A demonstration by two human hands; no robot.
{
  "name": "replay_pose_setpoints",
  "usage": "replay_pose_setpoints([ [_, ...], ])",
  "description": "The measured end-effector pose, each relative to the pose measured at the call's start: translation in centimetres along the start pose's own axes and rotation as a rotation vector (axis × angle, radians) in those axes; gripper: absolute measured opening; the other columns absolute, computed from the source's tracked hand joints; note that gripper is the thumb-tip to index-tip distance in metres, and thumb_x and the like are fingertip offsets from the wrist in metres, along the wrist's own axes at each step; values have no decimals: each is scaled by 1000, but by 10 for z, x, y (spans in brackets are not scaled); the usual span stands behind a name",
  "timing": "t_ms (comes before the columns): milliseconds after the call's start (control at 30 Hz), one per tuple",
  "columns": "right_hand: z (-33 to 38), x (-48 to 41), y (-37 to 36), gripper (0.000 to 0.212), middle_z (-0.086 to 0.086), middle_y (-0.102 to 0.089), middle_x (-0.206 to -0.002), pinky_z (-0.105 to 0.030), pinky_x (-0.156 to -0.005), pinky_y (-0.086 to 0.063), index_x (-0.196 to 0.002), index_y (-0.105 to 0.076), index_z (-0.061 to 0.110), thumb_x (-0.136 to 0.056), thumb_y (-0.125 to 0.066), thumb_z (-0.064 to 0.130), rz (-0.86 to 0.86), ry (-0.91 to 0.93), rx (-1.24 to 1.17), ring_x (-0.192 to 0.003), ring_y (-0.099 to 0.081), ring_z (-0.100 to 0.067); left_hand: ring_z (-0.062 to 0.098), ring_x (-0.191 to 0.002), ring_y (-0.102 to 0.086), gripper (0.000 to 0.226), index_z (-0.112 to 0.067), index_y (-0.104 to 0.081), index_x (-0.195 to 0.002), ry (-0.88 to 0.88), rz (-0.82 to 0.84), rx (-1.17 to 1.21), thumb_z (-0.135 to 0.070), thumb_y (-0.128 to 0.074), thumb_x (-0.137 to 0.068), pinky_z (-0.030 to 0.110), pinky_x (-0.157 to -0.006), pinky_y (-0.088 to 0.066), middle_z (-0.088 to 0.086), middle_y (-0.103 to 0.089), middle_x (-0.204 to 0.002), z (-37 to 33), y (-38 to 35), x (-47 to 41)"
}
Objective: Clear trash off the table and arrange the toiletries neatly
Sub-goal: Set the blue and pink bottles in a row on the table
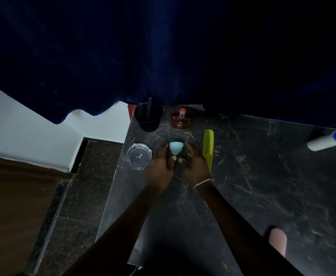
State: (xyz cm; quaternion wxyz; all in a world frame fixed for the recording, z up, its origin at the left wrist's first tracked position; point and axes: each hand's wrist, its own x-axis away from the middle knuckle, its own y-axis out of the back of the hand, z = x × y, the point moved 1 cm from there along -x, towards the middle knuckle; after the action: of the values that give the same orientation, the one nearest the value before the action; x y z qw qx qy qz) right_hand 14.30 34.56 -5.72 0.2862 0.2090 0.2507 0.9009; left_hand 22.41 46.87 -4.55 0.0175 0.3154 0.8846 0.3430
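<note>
Toiletries sit grouped at the far left corner of my dark marble-patterned table (262,176), whose glossy top is veined in pale gold. Between my hands I hold a small dark object topped with a pale blue, rounded, cup-shaped piece (176,147); what the dark part is I cannot tell. My left hand (161,163) wraps its left side and my right hand (195,162) closes on its right side, thumbs meeting near the middle, both forearms reaching forward over the table. A thin chain bracelet (202,182) circles my right wrist. Just beside my right hand lies a flat yellow-green plastic comb (208,148), teeth facing left. Beyond stand a squat reddish-brown glass perfume bottle (180,121) with an orange cap and a black cylindrical cup (147,118) holding a dark stick. A clear glass ashtray (139,156) sits near my left hand. Far right lies a white cylinder with a blue end (324,142). Dark blue curtain (123,56) hangs behind.
</note>
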Motion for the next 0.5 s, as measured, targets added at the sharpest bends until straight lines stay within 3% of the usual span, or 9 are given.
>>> replay_pose_setpoints([
  [167,-10,53,24,63,-6,-40,-155,-40,-116,-39,-152,-36,16,-96,-58,34,-26,142,187,-143,-39,-20,27,-144,-44,55,-16,-42,-152,-199,-84,-341,-44,-41,-105,43,-116,-42,9,-45,-156,-1,0,52],
  [300,-30,98,53,61,-7,-37,-159,-45,-116,-32,-151,-39,16,-97,-54,40,-73,196,408,-147,-35,-24,26,-158,-19,56,-18,-39,-157,-353,-41,-420,-43,-39,-106,45,-125,-30,8,-25,-170,1,-20,91],
  [500,-67,161,100,59,-15,-45,-153,-46,-109,-44,-145,-48,5,-94,-65,28,-124,178,478,-142,-44,-30,29,-154,-33,55,-19,-45,-154,-442,16,-475,-42,-43,-104,48,-117,-42,8,-32,-167,-29,-73,144],
])
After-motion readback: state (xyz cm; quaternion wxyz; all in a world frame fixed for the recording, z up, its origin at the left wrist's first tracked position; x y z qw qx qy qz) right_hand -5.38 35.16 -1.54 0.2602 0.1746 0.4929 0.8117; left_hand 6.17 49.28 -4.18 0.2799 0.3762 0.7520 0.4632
